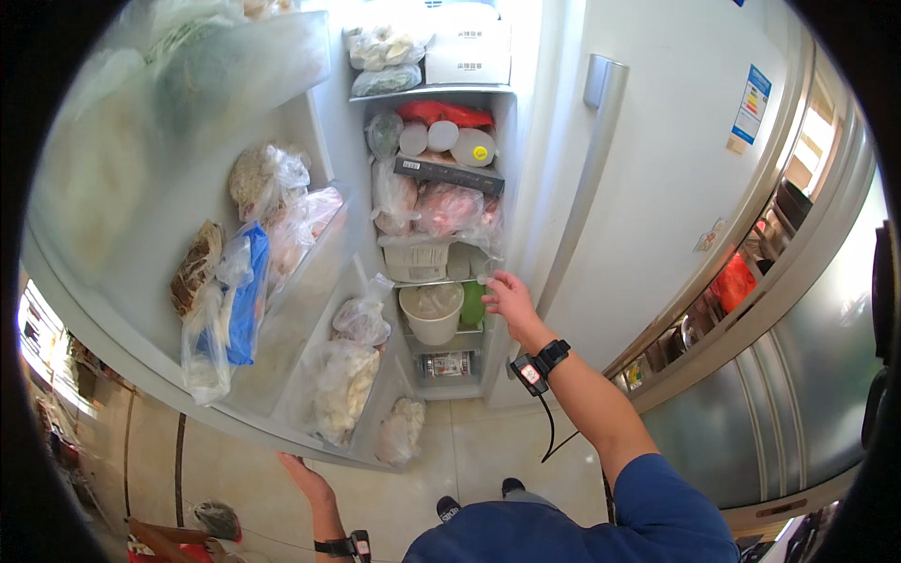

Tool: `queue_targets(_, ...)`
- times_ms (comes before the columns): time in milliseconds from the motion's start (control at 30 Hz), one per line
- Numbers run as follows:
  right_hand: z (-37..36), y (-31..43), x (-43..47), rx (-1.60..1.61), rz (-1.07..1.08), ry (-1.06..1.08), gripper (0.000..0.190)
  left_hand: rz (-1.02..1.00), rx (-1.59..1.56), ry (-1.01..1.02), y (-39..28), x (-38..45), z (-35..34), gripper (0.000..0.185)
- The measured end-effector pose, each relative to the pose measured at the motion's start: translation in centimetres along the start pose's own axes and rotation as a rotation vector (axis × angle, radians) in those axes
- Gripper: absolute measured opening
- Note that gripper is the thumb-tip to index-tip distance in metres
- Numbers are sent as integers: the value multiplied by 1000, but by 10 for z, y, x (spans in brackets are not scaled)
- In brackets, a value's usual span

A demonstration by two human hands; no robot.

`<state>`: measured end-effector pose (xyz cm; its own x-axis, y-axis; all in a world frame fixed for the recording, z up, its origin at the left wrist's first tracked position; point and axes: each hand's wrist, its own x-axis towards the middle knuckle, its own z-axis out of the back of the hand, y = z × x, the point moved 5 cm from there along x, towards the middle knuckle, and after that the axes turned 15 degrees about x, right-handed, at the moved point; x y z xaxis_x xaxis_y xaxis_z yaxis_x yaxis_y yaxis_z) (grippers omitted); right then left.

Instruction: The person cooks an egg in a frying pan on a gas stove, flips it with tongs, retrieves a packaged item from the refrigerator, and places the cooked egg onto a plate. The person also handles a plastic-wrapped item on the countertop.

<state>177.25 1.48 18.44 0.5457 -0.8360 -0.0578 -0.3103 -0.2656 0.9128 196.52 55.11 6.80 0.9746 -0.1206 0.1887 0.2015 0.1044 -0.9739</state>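
Observation:
My right hand (pixel 515 301) reaches to the right side of an open freezer compartment, fingers bent at the edge of a glass shelf (pixel 429 283). Its fingertips are by a clear plastic bit; whether they pinch it I cannot tell. Just left of them are a green container (pixel 473 302) and a white tub (pixel 431 317) with bagged food inside. Above sit a white lidded box (pixel 417 260) and bags of pinkish frozen meat (pixel 450 209). My left hand (pixel 310 482) is at the lower outer edge of the open freezer door (pixel 232 429), its fingers partly hidden by it.
Door bins hold bagged food, among it a blue bag (pixel 246 295) and a bag of pale pieces (pixel 345 387). Right of the compartment stands a closed white door with a long handle (pixel 581 183). A bag-topped wooden stool (pixel 158 538) is on the tiled floor at lower left.

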Motion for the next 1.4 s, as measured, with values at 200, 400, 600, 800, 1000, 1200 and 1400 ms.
queue_targets(200, 11, -37, -13, -27, -119, -53, 68, 155, 222, 24, 54, -61, -15, 61)
queue_targets(400, 22, -44, -5, -121, -148, -31, 72, 387, 149, 118, 73, -118, -55, 49)
queue_targets(600, 21, -30, 15, -104, -85, 58, 71, 471, 97, 608, 64, -142, -128, 30)
queue_targets(800, 7, 9, 1, -313, 97, 277, 60, 272, -25, 845, -15, -113, -251, 26)
queue_targets(1000, 2, 47, -28, -346, 285, 500, 62, 167, -209, 783, -106, -61, -351, 30)
queue_targets(1200, 26, 44, -31, -362, 276, 522, 69, 90, -273, 647, -185, -15, -416, 37)
queue_targets(1400, 10, 52, -10, -456, 345, 428, 77, 143, -405, 532, -258, 81, -500, 51)
